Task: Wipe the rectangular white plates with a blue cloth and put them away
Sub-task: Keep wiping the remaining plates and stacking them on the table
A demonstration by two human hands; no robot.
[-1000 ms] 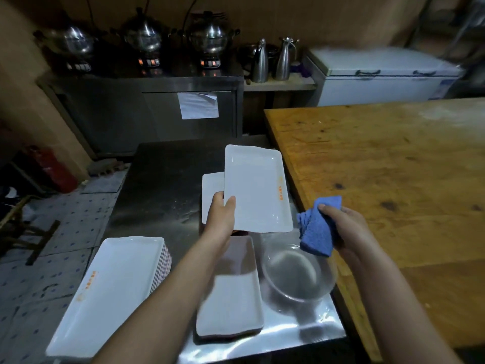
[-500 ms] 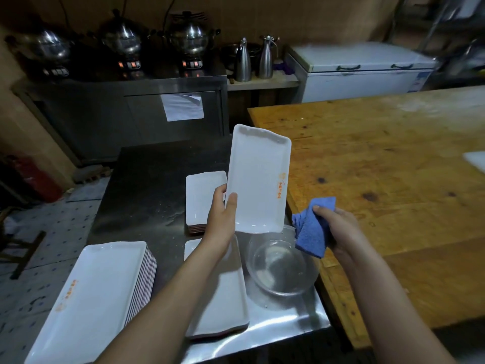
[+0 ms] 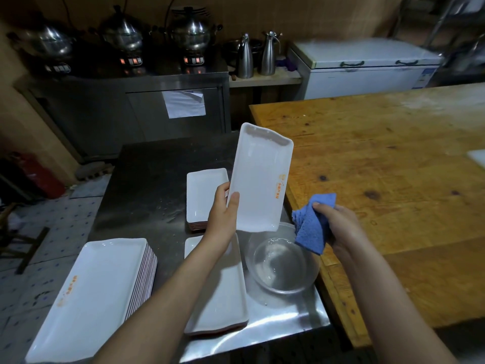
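My left hand grips the lower left corner of a rectangular white plate with an orange logo, held tilted up above the steel table. To its right, my right hand holds a folded blue cloth, a short gap away from the plate. A tall stack of white plates sits at the table's left front. A small stack lies behind my left hand. Another plate lies under my left forearm.
A clear glass bowl stands on the steel table beside the cloth. A large wooden table fills the right. Behind are a steel cabinet with pots, two metal jugs and a white chest freezer.
My left hand has raised the plate and tilted it more upright. The right hand with the cloth has stayed close beside it. The view has shifted a little.
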